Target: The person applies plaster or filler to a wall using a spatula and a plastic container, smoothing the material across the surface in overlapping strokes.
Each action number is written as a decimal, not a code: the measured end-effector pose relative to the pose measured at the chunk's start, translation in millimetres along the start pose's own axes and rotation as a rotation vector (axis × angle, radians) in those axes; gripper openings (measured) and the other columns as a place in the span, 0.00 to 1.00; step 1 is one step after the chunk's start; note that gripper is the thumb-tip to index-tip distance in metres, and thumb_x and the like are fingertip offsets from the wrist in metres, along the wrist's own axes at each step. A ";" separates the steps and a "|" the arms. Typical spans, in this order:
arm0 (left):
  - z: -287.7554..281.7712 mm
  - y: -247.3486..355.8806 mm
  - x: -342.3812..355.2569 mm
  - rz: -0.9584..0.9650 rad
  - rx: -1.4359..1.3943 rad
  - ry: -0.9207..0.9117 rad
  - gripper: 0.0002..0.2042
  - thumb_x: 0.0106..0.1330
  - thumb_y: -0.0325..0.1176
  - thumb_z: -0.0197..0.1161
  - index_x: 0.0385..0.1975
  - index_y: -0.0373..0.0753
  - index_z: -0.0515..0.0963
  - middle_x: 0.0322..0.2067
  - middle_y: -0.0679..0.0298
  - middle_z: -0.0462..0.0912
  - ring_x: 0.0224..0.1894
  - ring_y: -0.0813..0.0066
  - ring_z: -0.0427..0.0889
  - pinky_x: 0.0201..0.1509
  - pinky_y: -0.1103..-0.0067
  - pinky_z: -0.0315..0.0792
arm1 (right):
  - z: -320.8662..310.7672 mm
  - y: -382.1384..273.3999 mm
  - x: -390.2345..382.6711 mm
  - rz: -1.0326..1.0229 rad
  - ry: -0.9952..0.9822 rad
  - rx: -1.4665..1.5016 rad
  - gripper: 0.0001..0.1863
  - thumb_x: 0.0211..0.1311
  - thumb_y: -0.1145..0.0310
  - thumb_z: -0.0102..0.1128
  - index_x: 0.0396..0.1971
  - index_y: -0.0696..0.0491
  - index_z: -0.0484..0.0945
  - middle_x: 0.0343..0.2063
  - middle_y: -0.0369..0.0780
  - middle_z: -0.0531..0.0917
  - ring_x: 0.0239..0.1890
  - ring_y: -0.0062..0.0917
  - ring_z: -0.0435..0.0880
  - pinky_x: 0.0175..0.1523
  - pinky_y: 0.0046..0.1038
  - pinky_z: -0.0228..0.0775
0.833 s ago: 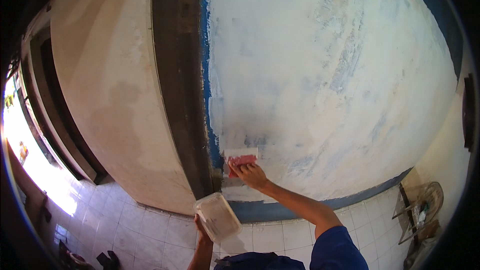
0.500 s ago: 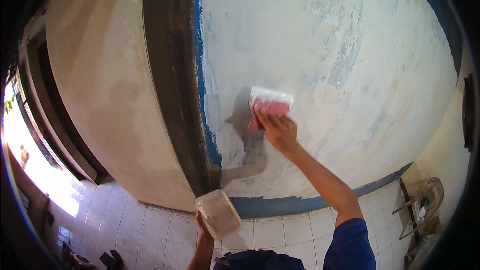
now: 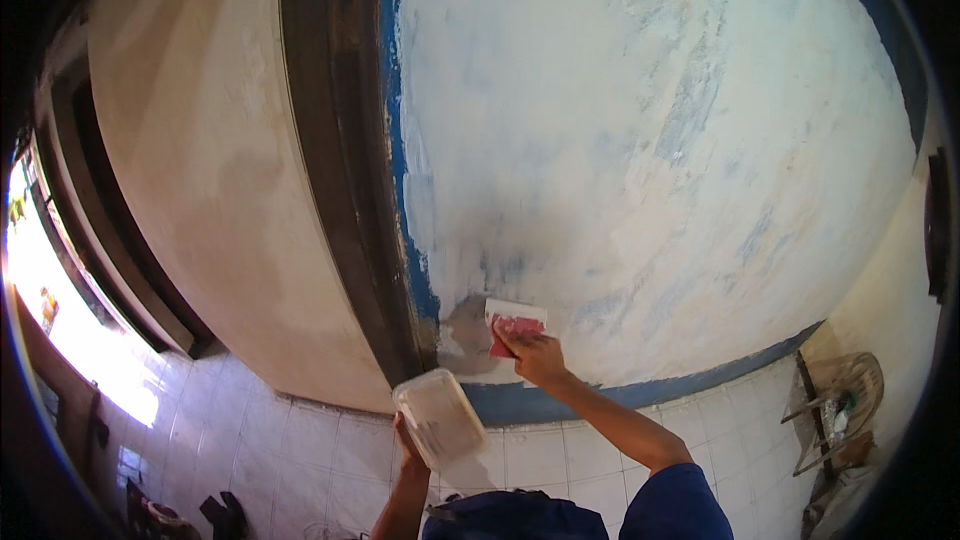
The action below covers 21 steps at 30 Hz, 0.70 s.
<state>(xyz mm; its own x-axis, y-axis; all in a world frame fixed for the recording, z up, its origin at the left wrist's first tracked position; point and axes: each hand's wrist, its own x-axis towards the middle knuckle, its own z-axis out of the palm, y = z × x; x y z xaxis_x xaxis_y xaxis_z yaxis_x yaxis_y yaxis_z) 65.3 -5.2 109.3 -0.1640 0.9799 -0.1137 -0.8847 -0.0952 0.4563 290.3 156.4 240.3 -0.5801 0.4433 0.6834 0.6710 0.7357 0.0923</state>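
My right hand [image 3: 538, 358] grips a red flat putty scraper [image 3: 517, 327], its far edge coated in white paste. The scraper is at the low part of a wall [image 3: 560, 140] smeared with whitish filler, patches of blue showing through; whether its edge touches the wall I cannot tell. My left hand [image 3: 408, 443] is closed on the side of a shallow, translucent plastic tub [image 3: 441, 420], held tilted below the wall's left corner. Pale residue covers the inside of the tub. Most of the left fingers are hidden behind it.
Left of the wall runs a dark door frame [image 3: 345, 160], edged by a blue strip. Beyond stands a beige panel [image 3: 200, 160]. White tiles [image 3: 535, 455] cover the floor. A chair [image 3: 845, 395] with things on it stands at the right; dark objects [image 3: 225, 515] lie lower left.
My right hand has brought the scraper down the wall, from mid-height to near the blue band at its foot. The tub in my left hand has hardly moved.
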 end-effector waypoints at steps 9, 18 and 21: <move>26.1 -9.8 -3.2 -0.134 -0.190 -0.008 0.39 0.56 0.65 0.55 0.63 0.44 0.63 0.56 0.56 0.73 0.55 0.54 0.74 0.57 0.54 0.71 | -132.7 -74.8 14.9 0.742 0.138 1.202 0.05 0.60 0.75 0.57 0.33 0.60 0.79 0.23 0.30 0.74 0.26 0.12 0.66 0.30 0.18 0.58; 39.5 -20.3 -2.0 -0.239 -0.118 -0.210 0.49 0.49 0.68 0.61 0.67 0.43 0.56 0.62 0.54 0.66 0.61 0.53 0.69 0.62 0.55 0.66 | -108.1 -108.2 -10.7 0.643 -0.240 0.703 0.06 0.54 0.72 0.58 0.31 0.58 0.78 0.25 0.44 0.78 0.24 0.39 0.79 0.28 0.32 0.70; 51.1 -21.9 3.0 -0.236 0.012 -0.288 0.49 0.50 0.66 0.63 0.66 0.40 0.56 0.61 0.53 0.67 0.60 0.54 0.71 0.61 0.57 0.68 | -95.6 -109.1 -16.3 0.624 -0.143 0.503 0.06 0.53 0.72 0.60 0.22 0.57 0.75 0.19 0.42 0.75 0.18 0.41 0.76 0.24 0.36 0.66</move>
<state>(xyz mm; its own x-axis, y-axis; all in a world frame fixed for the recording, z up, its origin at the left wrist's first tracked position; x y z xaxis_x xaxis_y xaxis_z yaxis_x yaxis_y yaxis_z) 106.5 8.9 144.1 0.1747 0.9840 0.0348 -0.8780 0.1397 0.4578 270.8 20.0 288.3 -0.2439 0.8837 0.3996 0.6220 0.4587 -0.6346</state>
